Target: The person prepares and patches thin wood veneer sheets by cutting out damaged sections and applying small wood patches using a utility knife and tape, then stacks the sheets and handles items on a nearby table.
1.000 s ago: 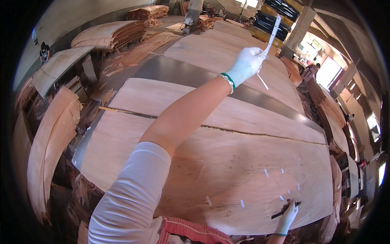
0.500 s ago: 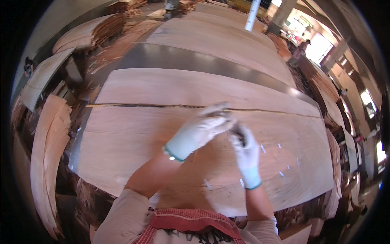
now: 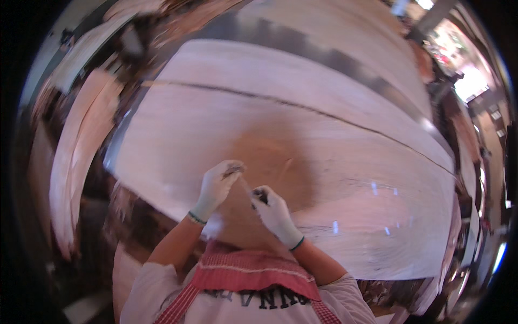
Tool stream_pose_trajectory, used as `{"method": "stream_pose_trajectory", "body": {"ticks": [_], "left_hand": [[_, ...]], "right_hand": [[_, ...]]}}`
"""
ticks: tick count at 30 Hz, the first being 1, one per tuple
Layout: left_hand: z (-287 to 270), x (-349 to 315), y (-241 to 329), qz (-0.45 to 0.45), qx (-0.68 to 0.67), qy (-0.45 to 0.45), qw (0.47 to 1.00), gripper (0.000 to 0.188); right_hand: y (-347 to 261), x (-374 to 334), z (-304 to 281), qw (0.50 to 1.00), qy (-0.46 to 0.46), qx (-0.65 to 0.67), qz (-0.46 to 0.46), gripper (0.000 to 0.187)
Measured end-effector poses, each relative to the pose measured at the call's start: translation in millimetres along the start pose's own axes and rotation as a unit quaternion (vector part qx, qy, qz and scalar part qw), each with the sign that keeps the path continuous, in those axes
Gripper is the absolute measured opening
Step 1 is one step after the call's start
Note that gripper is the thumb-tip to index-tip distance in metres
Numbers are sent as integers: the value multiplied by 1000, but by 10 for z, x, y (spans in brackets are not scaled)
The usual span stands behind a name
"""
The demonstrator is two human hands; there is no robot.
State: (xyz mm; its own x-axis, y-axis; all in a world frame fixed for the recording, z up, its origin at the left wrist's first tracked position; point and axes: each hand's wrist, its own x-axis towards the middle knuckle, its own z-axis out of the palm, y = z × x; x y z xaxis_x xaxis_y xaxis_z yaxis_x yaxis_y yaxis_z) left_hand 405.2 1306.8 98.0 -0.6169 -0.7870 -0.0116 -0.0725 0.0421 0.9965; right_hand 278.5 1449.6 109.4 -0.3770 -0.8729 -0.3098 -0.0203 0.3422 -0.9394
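Both hands wear white gloves with dark fingertips and green cuffs. My left hand (image 3: pixel 218 182) is closed in a pinch just above the near part of a large pale wood veneer sheet (image 3: pixel 178 129). Slightly lower and to the right, my right hand (image 3: pixel 274 215) is also closed, its thumb and fingers pressed together. A thin pale strip (image 3: pixel 245 185), much like tape, stretches between the two sets of fingertips; blur hides its detail. Several short whitish pieces (image 3: pixel 335 227) lie on the sheet to the right of my hands.
A long dark seam (image 3: pixel 280 101) crosses the sheet. Beyond it runs a dark metal strip (image 3: pixel 286 40) of table, then more veneer. Curled veneer (image 3: pixel 81 156) stands at the left, and wood scraps lie below the table edge. A bright opening (image 3: pixel 469 86) is at upper right.
My hands have come closer to my body and down to the left, and have drawn apart with the thin strip between them. The view has turned, so the seam now slants down rightward.
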Motion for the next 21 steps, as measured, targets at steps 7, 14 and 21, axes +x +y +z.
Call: {"method": "stream_pose_trajectory", "body": {"ticks": [7, 14, 21], "left_hand": [[-869, -23, -866, -78, 8, 60, 995, 27], [-1422, 1352, -950, 178, 283, 35, 942, 22], [-1418, 2090, -1387, 268, 361, 67, 891, 21]], "right_hand": [[545, 378, 891, 995, -16, -2, 97, 14], [401, 1500, 1552, 987, 118, 46, 95, 18], [387, 2120, 1783, 952, 209, 140, 175, 19]]}}
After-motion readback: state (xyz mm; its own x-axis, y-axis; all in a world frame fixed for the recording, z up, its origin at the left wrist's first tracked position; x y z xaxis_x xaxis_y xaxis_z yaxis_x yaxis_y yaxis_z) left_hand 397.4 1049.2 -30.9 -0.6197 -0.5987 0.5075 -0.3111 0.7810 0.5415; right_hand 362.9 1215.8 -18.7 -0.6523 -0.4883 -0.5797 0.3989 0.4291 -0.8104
